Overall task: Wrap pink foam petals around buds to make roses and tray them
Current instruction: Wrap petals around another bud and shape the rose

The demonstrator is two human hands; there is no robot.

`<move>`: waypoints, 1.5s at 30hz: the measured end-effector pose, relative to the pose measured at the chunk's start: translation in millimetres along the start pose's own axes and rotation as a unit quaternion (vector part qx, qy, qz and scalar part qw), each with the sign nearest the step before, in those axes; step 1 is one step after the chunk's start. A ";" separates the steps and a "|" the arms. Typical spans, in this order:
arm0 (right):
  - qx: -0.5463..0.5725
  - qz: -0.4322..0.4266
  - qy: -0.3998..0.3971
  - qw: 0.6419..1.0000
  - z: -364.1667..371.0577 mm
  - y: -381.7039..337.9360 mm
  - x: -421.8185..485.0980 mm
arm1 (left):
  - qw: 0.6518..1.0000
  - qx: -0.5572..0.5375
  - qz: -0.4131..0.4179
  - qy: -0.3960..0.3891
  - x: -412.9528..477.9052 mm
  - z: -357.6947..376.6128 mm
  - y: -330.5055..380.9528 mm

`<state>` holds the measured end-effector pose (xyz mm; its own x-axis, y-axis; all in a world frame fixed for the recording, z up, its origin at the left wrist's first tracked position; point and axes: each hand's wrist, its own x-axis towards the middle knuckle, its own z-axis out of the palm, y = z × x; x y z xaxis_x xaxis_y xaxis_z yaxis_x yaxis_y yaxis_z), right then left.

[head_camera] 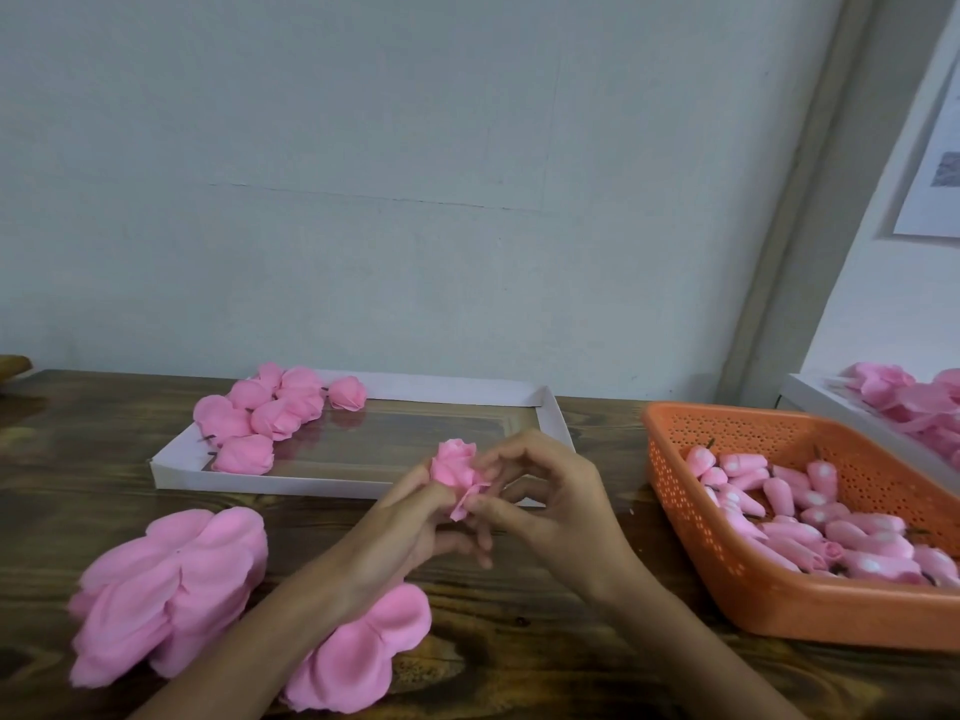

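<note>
Here, a half-wrapped pink rose (456, 467) is held between both hands. It is gripped from below by the curled fingers of the left hand (410, 522), and its loose lower petal is pinched by the right hand (545, 504). Just beyond the hands, finished roses (270, 413) are laid in a white tray (332, 483). Buds (810, 517) are piled in an orange basket (779, 610) right of the right hand. Petal stacks (166, 589) are seen by the left forearm.

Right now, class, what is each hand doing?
Left hand: holding the rose.
Right hand: pinching the same rose at its base.
</note>
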<state>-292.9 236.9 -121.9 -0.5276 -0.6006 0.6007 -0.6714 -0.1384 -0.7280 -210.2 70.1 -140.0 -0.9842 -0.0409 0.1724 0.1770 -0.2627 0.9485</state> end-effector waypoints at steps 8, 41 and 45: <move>-0.018 0.015 0.018 1.000 3.3 4.1 -0.6 | 0.999 0.024 -0.017 -0.036 -3.2 -1.6 0.5; 0.168 0.044 -0.053 0.983 -7.9 -2.0 2.3 | 0.991 0.115 0.012 -0.059 -7.0 5.0 1.7; 0.154 0.053 -0.008 0.987 -4.7 -1.9 -0.7 | 0.990 0.139 -0.002 -0.031 -1.7 9.0 -1.2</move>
<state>-293.7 241.3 -119.5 -0.5769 -0.6359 0.5126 -0.4212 -0.3062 -0.8537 -208.6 79.2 -139.0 -0.9840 0.0201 0.1768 0.1771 0.0135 0.9841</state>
